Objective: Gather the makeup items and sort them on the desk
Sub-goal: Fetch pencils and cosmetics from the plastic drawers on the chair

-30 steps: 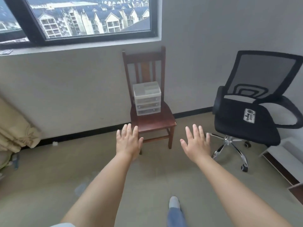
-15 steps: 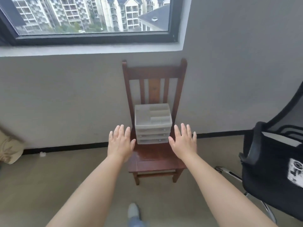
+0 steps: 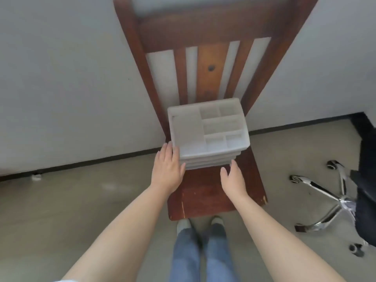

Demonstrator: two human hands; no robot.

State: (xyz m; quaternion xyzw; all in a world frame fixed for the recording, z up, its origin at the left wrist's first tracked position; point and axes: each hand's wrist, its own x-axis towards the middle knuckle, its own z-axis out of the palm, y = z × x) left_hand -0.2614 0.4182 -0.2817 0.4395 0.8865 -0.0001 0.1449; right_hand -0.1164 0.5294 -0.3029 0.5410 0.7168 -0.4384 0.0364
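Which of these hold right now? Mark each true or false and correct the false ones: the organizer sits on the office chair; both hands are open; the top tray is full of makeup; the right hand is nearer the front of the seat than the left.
1. The white translucent plastic drawer organizer sits on the black office chair. False: it sits on the seat of the brown wooden slat-back chair.
2. Both hands are open. True: the left hand and the right hand have straight fingers.
3. The organizer's top compartments are full of makeup. False: they look empty.
4. The right hand is nearer the seat's front edge than the left. True, slightly.
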